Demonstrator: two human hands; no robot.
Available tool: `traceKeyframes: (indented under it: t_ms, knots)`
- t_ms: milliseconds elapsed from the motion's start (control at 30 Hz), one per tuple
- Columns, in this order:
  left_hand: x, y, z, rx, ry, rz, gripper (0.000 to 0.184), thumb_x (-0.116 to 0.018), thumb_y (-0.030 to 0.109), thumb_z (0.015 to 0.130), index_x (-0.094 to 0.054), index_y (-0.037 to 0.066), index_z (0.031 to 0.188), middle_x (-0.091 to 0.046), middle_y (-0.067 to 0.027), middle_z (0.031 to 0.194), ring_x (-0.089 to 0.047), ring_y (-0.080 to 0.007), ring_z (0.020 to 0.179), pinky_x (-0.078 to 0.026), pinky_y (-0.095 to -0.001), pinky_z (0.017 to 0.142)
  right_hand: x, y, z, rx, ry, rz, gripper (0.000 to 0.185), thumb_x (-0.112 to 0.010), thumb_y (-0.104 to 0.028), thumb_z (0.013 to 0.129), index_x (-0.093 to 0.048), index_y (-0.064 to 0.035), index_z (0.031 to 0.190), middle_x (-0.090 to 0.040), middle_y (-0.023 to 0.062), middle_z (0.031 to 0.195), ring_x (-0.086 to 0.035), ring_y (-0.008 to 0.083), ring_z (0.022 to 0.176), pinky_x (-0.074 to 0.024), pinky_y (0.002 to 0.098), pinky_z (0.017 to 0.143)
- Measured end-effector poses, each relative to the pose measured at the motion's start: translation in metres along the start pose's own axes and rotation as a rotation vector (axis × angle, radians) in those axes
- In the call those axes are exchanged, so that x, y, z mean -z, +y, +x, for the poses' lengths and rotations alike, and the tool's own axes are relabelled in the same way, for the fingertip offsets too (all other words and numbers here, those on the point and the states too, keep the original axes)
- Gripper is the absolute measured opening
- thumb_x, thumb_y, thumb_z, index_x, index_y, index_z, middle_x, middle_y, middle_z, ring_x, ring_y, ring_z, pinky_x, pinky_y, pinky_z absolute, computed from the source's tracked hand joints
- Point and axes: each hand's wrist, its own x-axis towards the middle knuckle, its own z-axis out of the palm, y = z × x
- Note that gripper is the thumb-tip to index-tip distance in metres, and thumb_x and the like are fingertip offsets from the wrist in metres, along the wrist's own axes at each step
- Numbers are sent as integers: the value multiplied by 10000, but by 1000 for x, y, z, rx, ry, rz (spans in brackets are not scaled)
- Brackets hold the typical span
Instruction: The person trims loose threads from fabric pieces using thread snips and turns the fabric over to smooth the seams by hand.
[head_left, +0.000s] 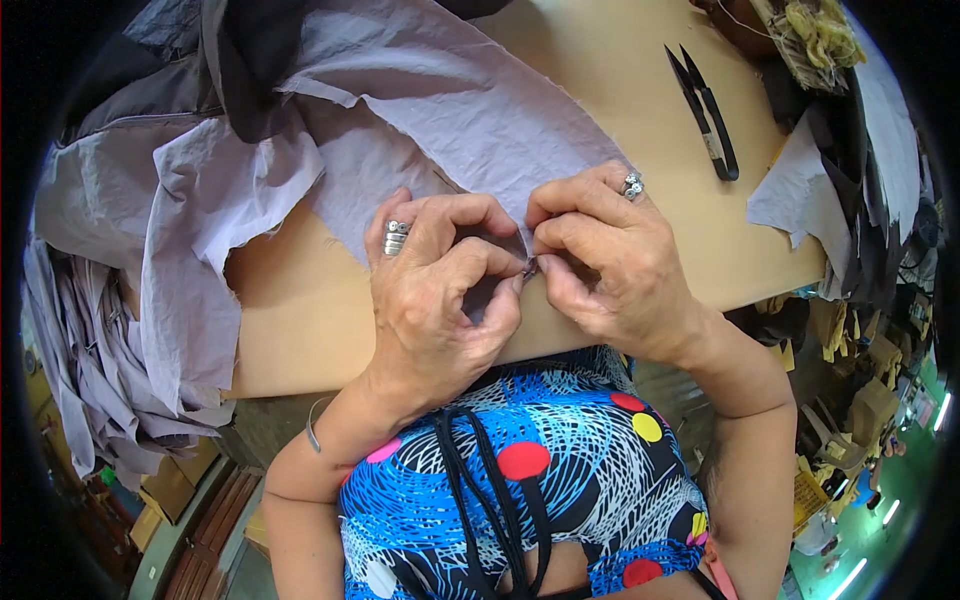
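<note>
A large piece of pale mauve fabric (pixel 440 90) with frayed edges spreads over the tan table (pixel 290 320). Near the table's front edge, my left hand (pixel 430 275) pinches a corner of this fabric between thumb and fingers. Right beside it, my right hand (pixel 610 265) is closed in a pinch at the same small dark spot, the fingertips of both hands almost touching. What exactly sits between the fingertips is too small to make out beyond the fabric's dark edge. Rings show on both hands.
Black thread snips (pixel 705 115) lie on the table at the upper right. Dark grey cloth (pixel 255 70) is heaped at the upper left, and more mauve fabric hangs over the left edge. Fabric scraps (pixel 805 185) and yellowish threads (pixel 820 45) are piled along the right side.
</note>
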Motion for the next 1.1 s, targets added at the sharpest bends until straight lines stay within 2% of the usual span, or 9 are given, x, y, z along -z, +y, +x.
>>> traceKeyframes:
  t_ms: [367, 867, 1100]
  knots:
    - [-1, 0, -1, 5, 11, -35, 177, -683, 14, 594, -592, 108, 713, -589, -12, 947, -560, -212, 916, -289, -507, 989, 3, -4, 1, -88, 19, 118, 158, -643, 22, 599, -541, -24, 711, -572, 85, 869, -539, 271, 770, -436, 368, 680]
    - [-6, 0, 0, 9, 61, 25, 138, -687, 59, 610, -620, 96, 724, -573, -15, 894, -549, -216, 872, -311, -479, 971, -1, -1, 1, -10, 16, 51, 123, -645, -6, 616, -559, -30, 702, -580, 73, 869, -545, 261, 775, -435, 371, 690]
    - [-6, 2, 1, 33, 70, -21, 138, -667, 33, 597, -611, 95, 706, -575, -16, 886, -549, -216, 871, -313, -480, 963, -2, -5, 3, -78, -3, -27, 152, -626, -8, 606, -536, -21, 728, -568, 87, 895, -541, 278, 768, -438, 372, 674]
